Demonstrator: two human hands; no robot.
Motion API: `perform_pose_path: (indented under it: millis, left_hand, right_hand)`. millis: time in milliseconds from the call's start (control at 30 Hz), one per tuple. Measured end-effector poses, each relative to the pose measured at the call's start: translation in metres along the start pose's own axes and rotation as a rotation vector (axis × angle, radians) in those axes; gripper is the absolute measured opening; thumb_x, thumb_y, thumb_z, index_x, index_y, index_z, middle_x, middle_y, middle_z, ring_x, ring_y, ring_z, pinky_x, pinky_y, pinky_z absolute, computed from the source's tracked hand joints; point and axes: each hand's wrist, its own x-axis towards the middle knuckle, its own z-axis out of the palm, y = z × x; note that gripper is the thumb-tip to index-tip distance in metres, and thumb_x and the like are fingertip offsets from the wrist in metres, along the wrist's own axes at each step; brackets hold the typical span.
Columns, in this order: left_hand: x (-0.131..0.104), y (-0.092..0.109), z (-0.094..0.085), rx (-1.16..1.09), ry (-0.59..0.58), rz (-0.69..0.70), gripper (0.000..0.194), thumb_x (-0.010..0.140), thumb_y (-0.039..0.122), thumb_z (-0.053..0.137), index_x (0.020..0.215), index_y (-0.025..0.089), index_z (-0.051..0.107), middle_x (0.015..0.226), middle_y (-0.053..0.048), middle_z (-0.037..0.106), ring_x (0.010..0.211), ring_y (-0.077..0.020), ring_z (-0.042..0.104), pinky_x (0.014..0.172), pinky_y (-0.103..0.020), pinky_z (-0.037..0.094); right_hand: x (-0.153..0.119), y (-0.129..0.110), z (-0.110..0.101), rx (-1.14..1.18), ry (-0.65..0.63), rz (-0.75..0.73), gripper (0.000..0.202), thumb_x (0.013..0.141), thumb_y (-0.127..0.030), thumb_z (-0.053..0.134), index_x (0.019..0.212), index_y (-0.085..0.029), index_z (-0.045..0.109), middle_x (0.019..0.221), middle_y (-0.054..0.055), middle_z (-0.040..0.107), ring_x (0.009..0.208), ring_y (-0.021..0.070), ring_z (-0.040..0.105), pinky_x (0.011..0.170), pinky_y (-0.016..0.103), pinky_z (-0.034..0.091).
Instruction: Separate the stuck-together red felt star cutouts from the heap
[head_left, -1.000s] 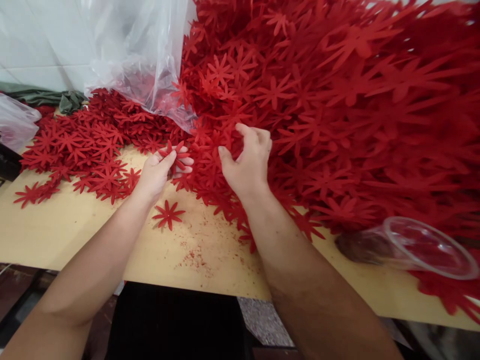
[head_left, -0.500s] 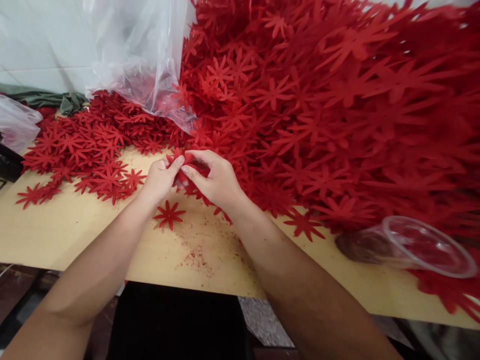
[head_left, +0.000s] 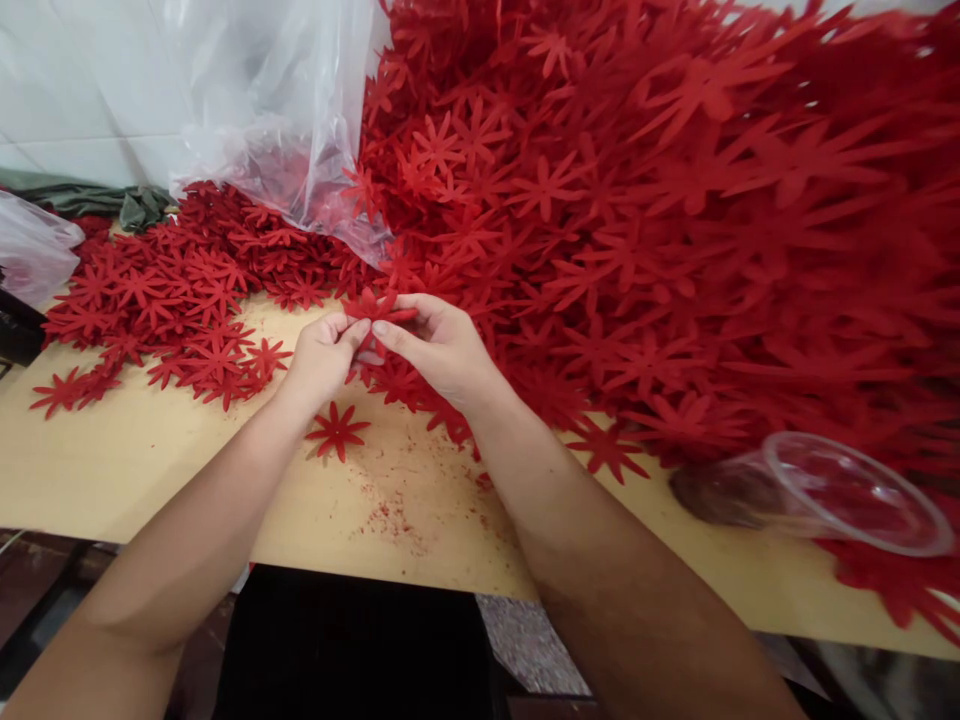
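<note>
A red flower-shaped cutout (head_left: pixel 373 305) with narrow petals is held between both hands, just above the table. My left hand (head_left: pixel 324 345) pinches it from the left with thumb and fingers. From the right, my right hand (head_left: pixel 439 345) grips it, thumb tip close to my left thumb and fingers behind a petal. The undersides of the fingers are hidden. A single loose red flower (head_left: pixel 337 431) lies flat on the table just below my left hand.
A tall heap of red flowers (head_left: pixel 600 230) fills the right and back. A lower pile (head_left: pixel 150 290) lies left, beside a clear plastic bag (head_left: pixel 277 110). A clear plastic cup (head_left: pixel 780 460) lies on its side at right. Red crumbs (head_left: pixel 390 515) dot the wooden table (head_left: pixel 187 455).
The flower's petals now spread out more visibly above my fingertips. My right hand has shifted slightly right and its thumb lies closer to the left thumb.
</note>
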Motion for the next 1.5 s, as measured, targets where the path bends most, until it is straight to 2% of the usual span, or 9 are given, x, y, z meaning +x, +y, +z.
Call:
perform_pose_path:
  millis: [167, 333, 533, 733, 1000, 1167, 1300, 1400, 1500]
  left_hand:
    - [-0.001, -0.002, 0.002, 0.02, 0.039, 0.109, 0.004, 0.081, 0.013, 0.052, 0.083, 0.016, 0.052, 0.073, 0.001, 0.065, 0.055, -0.0071, 0.06, 0.048, -0.018, 0.046]
    - [-0.003, -0.006, 0.001, 0.072, -0.041, 0.181, 0.007, 0.086, 0.024, 0.048, 0.082, 0.019, 0.046, 0.066, 0.003, 0.058, 0.049, -0.0065, 0.054, 0.047, -0.019, 0.045]
    - [-0.003, -0.008, -0.001, 0.054, -0.059, 0.308, 0.016, 0.082, 0.032, 0.055, 0.079, 0.017, 0.051, 0.07, 0.002, 0.053, 0.061, -0.007, 0.05, 0.058, -0.021, 0.045]
    - [-0.005, -0.003, 0.001, -0.098, -0.075, 0.201, 0.011, 0.076, 0.021, 0.062, 0.083, 0.018, 0.054, 0.068, 0.005, 0.056, 0.058, -0.0052, 0.05, 0.061, -0.019, 0.044]
    - [0.003, -0.003, -0.009, -0.318, 0.135, 0.061, 0.018, 0.078, 0.019, 0.058, 0.066, 0.018, 0.044, 0.058, 0.007, 0.05, 0.047, -0.0029, 0.046, 0.045, -0.014, 0.037]
    - [0.009, -0.003, -0.017, -0.366, 0.166, 0.029, 0.017, 0.077, 0.017, 0.059, 0.067, 0.018, 0.045, 0.057, 0.008, 0.05, 0.046, -0.0023, 0.047, 0.043, -0.013, 0.035]
    - [0.005, 0.0, -0.011, -0.252, 0.139, 0.057, 0.016, 0.075, 0.014, 0.061, 0.066, 0.017, 0.048, 0.057, 0.007, 0.054, 0.046, -0.0023, 0.047, 0.046, -0.014, 0.037]
    - [0.002, 0.001, -0.005, -0.164, 0.146, 0.122, 0.014, 0.074, 0.01, 0.062, 0.067, 0.016, 0.051, 0.057, 0.007, 0.055, 0.046, -0.0024, 0.046, 0.049, -0.016, 0.039]
    - [0.001, -0.001, -0.001, -0.095, 0.122, 0.145, 0.014, 0.073, 0.01, 0.063, 0.067, 0.016, 0.052, 0.054, 0.007, 0.054, 0.046, -0.0029, 0.045, 0.049, -0.016, 0.038]
  right_hand:
    - [0.0, 0.0, 0.001, 0.037, 0.03, 0.036, 0.027, 0.06, -0.038, 0.074, 0.072, -0.018, 0.061, 0.07, -0.002, 0.064, 0.064, 0.0087, 0.058, 0.067, 0.027, 0.05]
    - [0.002, 0.003, 0.002, 0.028, 0.123, 0.06, 0.019, 0.065, -0.032, 0.071, 0.067, -0.018, 0.058, 0.059, -0.005, 0.056, 0.056, 0.0069, 0.049, 0.059, 0.025, 0.044]
    - [0.001, 0.001, 0.001, -0.025, 0.142, 0.006, 0.032, 0.069, -0.049, 0.066, 0.069, -0.018, 0.056, 0.066, -0.001, 0.06, 0.062, 0.0092, 0.052, 0.065, 0.028, 0.046]
    - [-0.001, 0.0, 0.004, -0.082, 0.134, -0.009, 0.042, 0.067, -0.059, 0.063, 0.069, -0.018, 0.057, 0.066, -0.001, 0.058, 0.062, 0.0096, 0.05, 0.066, 0.029, 0.045]
    - [-0.002, -0.004, 0.0, -0.027, -0.121, 0.01, 0.04, 0.066, -0.055, 0.067, 0.07, -0.021, 0.045, 0.059, -0.006, 0.044, 0.055, 0.006, 0.039, 0.056, 0.024, 0.039]
    - [0.007, 0.009, -0.015, -0.19, 0.079, -0.072, 0.027, 0.072, -0.043, 0.065, 0.074, -0.021, 0.048, 0.067, -0.003, 0.048, 0.06, 0.0088, 0.045, 0.059, 0.026, 0.041]
    - [0.009, 0.015, -0.021, -0.428, 0.295, -0.252, 0.034, 0.07, -0.038, 0.067, 0.098, -0.02, 0.057, 0.103, 0.008, 0.056, 0.092, 0.0194, 0.055, 0.077, 0.037, 0.048]
    - [0.003, 0.006, -0.013, -0.407, 0.22, -0.306, 0.037, 0.077, -0.046, 0.059, 0.108, -0.025, 0.058, 0.114, 0.008, 0.056, 0.109, 0.0215, 0.053, 0.088, 0.04, 0.047]
    - [-0.004, -0.003, 0.0, -0.195, 0.068, -0.177, 0.034, 0.078, -0.051, 0.057, 0.097, -0.023, 0.061, 0.097, 0.005, 0.064, 0.093, 0.0174, 0.06, 0.082, 0.035, 0.05]
